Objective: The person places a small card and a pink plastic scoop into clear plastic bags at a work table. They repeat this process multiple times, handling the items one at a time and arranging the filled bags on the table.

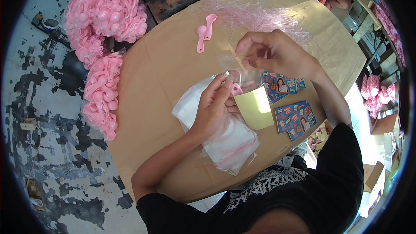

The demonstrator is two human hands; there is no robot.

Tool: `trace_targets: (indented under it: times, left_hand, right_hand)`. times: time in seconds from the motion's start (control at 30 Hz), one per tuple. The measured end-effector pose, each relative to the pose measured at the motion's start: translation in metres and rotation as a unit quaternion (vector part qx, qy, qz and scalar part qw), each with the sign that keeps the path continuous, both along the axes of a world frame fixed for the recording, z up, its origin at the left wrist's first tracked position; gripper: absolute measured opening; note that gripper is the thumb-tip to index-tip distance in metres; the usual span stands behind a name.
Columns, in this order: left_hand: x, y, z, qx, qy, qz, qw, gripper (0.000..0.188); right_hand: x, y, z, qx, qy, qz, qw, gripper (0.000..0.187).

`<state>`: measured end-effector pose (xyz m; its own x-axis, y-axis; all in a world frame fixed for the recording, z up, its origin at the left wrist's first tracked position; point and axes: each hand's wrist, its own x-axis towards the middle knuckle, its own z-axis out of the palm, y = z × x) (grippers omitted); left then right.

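Observation:
My left hand (216, 106) is closed on a small clear plastic bag (250, 80). Inside or against that bag are a card with its plain pale-yellow side up (256, 109) and a pink spoon, whose handle end (236, 89) shows by my fingers. My right hand (277, 54) is raised just beyond it, fingers curled, with a thin clear plastic strip (227, 63) at the thumb and fingertips. Under my left hand lies a stack of clear plastic bags (232, 145). Printed blue cards (296, 119) lie in two groups to the right, partly covered by my right forearm.
Two pink spoons (201, 39) lie on the brown-covered table (151, 91). Loose clear strips (264, 17) are heaped at its far side. Bulging bags of pink spoons (104, 13) stand along the left edge. Cardboard boxes (384, 123) and another person's arm (339, 0) appear at right.

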<state>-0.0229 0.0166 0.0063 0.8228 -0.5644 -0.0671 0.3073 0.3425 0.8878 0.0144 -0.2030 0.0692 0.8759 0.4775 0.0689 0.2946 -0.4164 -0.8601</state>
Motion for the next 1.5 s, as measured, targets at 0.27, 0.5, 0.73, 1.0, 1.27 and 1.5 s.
trace_targets:
  times: [0.27, 0.5, 0.73, 1.0, 1.27, 1.5]
  left_hand:
    - [0.000, -0.004, -0.003, 0.024, -0.071, 0.005, 0.997, 0.042]
    - [-0.006, -0.006, -0.001, 0.098, -0.098, 0.034, 0.990, 0.058]
    - [-0.006, -0.004, -0.004, 0.161, -0.143, 0.017, 0.976, 0.057]
    - [-0.005, -0.008, 0.001, 0.201, -0.187, 0.000, 0.962, 0.055]
    - [-0.003, -0.002, -0.002, 0.090, -0.108, 0.010, 0.990, 0.048]
    - [-0.006, -0.002, -0.003, 0.118, -0.116, 0.001, 0.986, 0.052]
  right_hand:
    - [0.003, 0.007, -0.015, -0.034, -0.443, 0.020, 0.896, 0.017]
    - [0.004, 0.014, -0.030, -0.121, -0.476, 0.007, 0.871, 0.022]
    - [0.004, 0.016, -0.034, -0.151, -0.506, 0.013, 0.849, 0.019]
    - [0.008, 0.014, -0.031, -0.112, -0.443, 0.000, 0.889, 0.017]
    - [-0.005, -0.020, 0.014, 0.104, -0.290, -0.073, 0.949, 0.007]
    - [-0.010, 0.002, 0.003, -0.011, -0.458, 0.007, 0.889, 0.013]
